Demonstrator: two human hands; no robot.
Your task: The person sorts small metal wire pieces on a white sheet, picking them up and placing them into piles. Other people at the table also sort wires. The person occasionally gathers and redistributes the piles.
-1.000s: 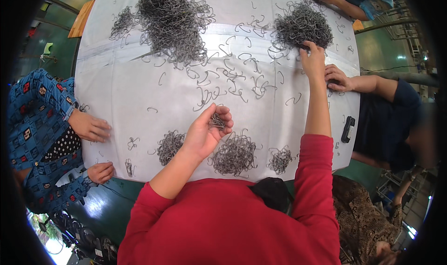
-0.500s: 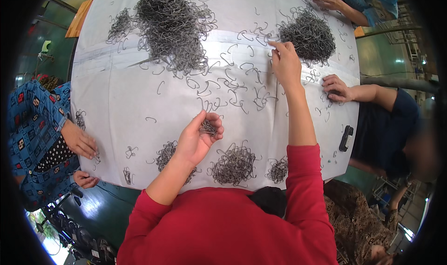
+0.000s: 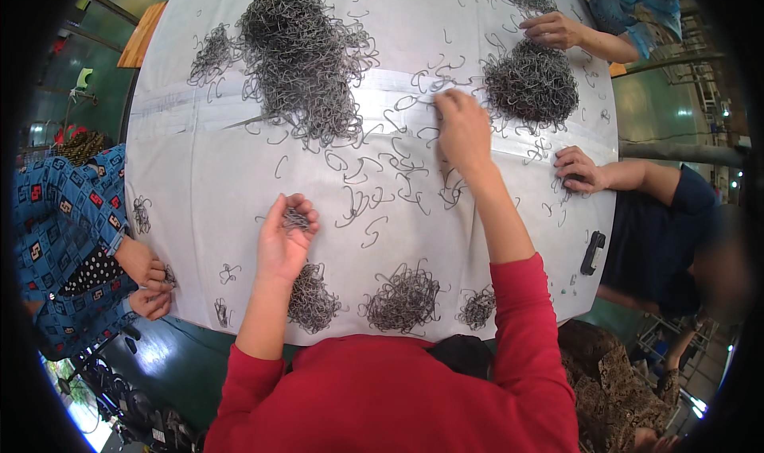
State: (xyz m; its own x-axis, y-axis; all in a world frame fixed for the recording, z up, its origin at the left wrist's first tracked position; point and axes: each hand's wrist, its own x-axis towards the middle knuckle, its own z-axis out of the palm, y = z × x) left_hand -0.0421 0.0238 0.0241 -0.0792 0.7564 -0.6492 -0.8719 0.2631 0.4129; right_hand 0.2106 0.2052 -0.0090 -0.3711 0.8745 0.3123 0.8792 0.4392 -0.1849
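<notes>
With curled left hand [image 3: 288, 229] holds wire hooks [image 3: 296, 219] on near side of big heap [image 3: 298, 63]; with right hand [image 3: 464, 127] reaches toward loose hooks [image 3: 407, 97] right of it; cannot tell if pinching

The heaped dark grey, curved wire hooks [image 3: 296, 63] looked like bare metal, each smooth with a dull sheen, though massed together they made a rough, bristly texture. Beneath them, the broad white sheet covering the table [image 3: 223, 155] appeared smooth and mostly matt with faint creases, while the pale, straight-edged band crossing it [image 3: 387, 84] shone like glossy plastic. The plain red long-sleeved top [image 3: 390, 389] looked like soft matt cloth, the orange-brown flat board [image 3: 142, 35] like grained wood, and the dark green floor [image 3: 163, 361] reflected light glossily.
</notes>
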